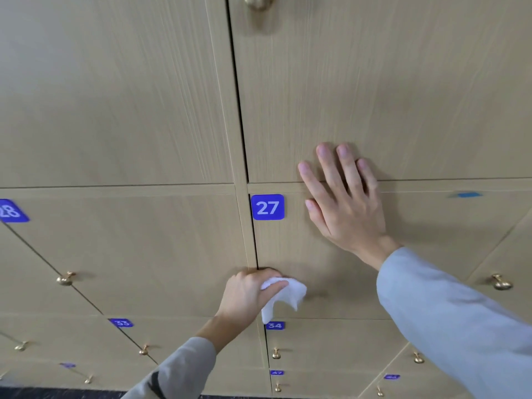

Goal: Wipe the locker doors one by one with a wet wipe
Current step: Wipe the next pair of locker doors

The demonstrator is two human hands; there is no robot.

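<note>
Light wooden locker doors fill the head view. Door 27 (431,254) carries a blue number plate (267,207) at its top left corner. My left hand (247,295) grips a crumpled white wet wipe (283,295) at the door's lower left edge, where the knob seems hidden under the hand. My right hand (342,203) lies flat with straight, spread fingers across the seam between door 27 and the door above it (374,82).
Door 28 (115,249) with a brass knob (65,279) is to the left. Doors 33 (121,323) and 34 (275,325) lie below, with more small brass knobs. Another knob (501,282) sits at the right, and one (259,2) at the top edge.
</note>
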